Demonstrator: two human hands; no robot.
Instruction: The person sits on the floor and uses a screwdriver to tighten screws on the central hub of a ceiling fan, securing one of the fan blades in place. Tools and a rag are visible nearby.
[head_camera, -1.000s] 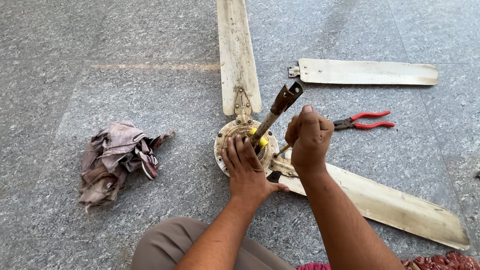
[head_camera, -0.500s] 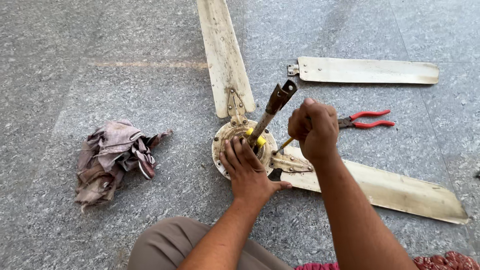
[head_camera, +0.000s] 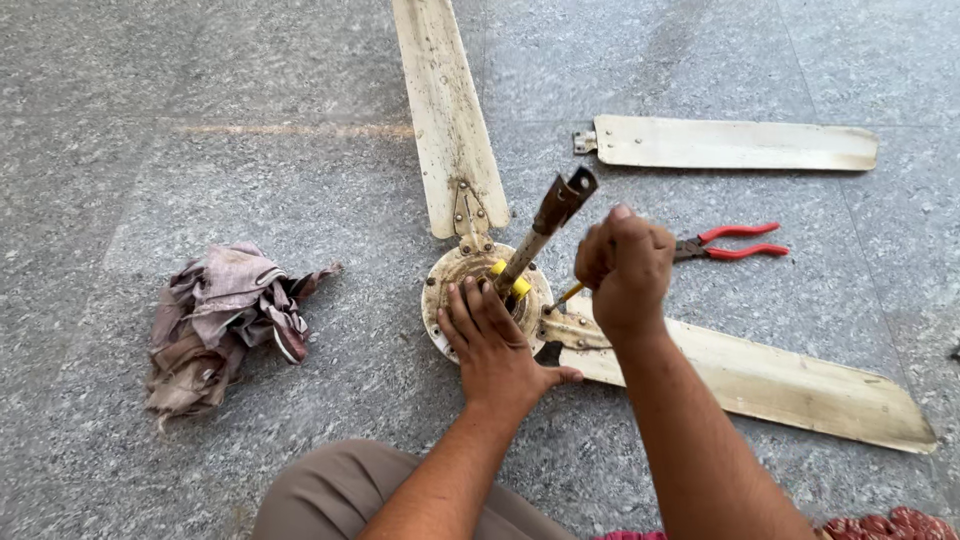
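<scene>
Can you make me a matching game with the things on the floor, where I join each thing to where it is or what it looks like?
Things:
1. pliers
2. rag
3. loose fan blade
4. left hand

Places or looks:
A. crumpled up, off to the left on the floor
B. lying by itself, not joined to the fan
C. pressed flat on the round fan motor
D. red handles, just behind the right hand

Pairs: 1-D, 2-A, 3-B, 4-C
</scene>
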